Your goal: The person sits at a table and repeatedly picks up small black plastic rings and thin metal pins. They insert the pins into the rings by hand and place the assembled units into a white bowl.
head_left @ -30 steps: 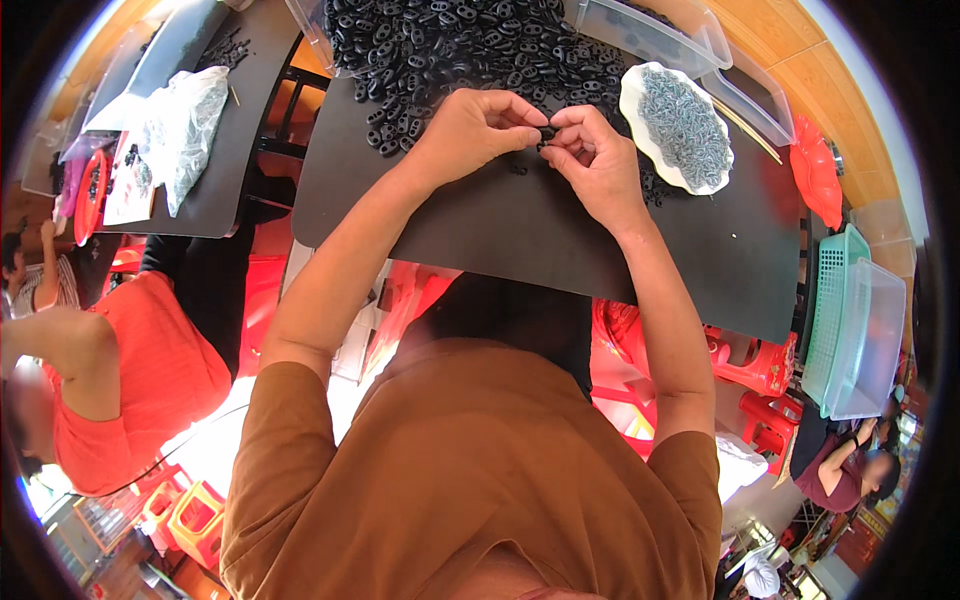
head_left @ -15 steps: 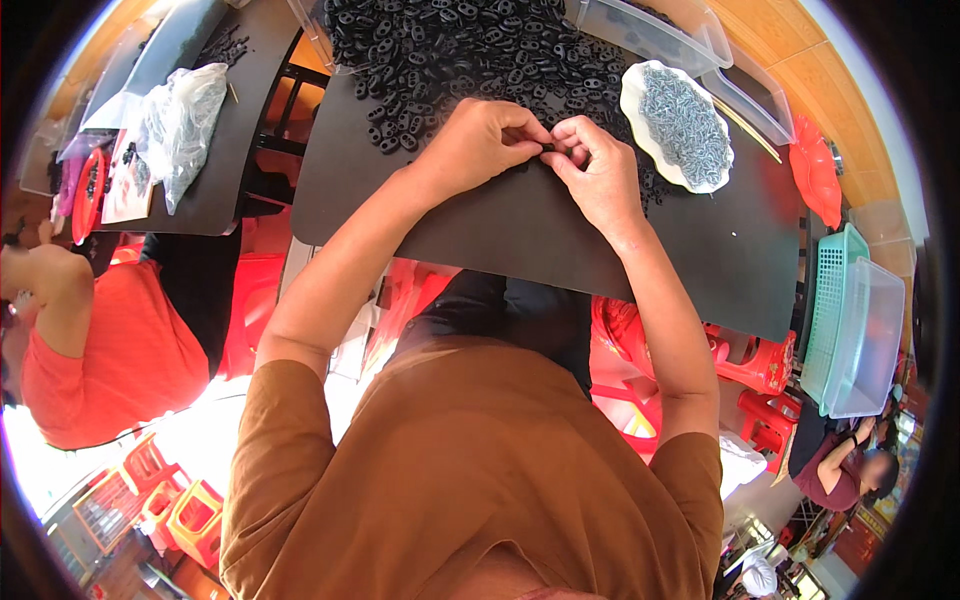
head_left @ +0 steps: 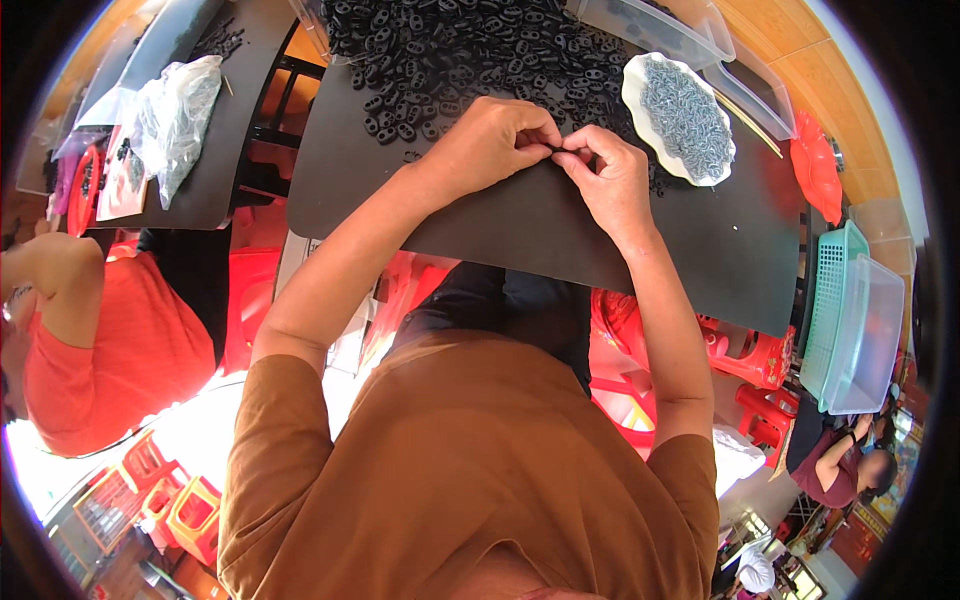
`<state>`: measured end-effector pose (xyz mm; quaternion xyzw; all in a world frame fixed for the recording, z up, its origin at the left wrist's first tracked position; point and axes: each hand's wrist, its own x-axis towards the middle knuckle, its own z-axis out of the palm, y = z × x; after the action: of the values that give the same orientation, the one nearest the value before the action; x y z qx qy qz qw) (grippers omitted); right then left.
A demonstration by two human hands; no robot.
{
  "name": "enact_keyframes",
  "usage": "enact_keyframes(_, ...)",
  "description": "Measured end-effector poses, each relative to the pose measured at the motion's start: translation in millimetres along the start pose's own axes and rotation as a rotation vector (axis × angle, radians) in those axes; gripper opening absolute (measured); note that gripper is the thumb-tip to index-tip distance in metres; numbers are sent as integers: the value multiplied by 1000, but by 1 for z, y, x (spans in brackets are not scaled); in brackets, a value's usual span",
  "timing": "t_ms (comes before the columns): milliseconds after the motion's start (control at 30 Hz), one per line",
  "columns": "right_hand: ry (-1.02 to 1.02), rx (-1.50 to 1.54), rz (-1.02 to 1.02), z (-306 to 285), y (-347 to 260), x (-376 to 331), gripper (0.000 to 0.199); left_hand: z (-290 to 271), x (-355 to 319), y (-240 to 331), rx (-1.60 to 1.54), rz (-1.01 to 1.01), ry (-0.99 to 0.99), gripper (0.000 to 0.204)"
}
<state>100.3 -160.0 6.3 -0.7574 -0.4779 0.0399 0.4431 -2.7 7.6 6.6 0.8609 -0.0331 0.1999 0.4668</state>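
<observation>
— What have you got between your hands there, and which way does it lie?

— A small black piece (head_left: 556, 149), pinched right where my two hands meet above the black mat (head_left: 520, 225). Only a dark sliver of it shows. Its long axis seems to run across me, from one hand toward the other, roughly level with the mat's near edge. Which end points where, I cannot tell; it is too small and mostly covered.

— How are your fingers set?

— My left hand (head_left: 490, 140) has thumb and forefinger pressed together on the piece's left end, the other fingers curled in beside them. My right hand (head_left: 612, 170) does the same from the other side, thumb and fingertips closed on the right end. Nothing is spread; both hands are drawn tight, and the fingertips (head_left: 578, 148) nearly touch each other.

— And where does the piece sit relative to them?

— Squarely between the two pinches, at the tips, held just off the mat. The heap of black pieces (head_left: 470, 55) lies just beyond my knuckles, and the white dish of small grey metal parts (head_left: 682, 115) is near my right hand, further out.
</observation>
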Motion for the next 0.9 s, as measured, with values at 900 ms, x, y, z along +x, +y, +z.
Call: enact_keyframes(900, 33, 117, 46, 1, 2, -1, 9, 5, 1, -7, -19, -28, -3, 6)
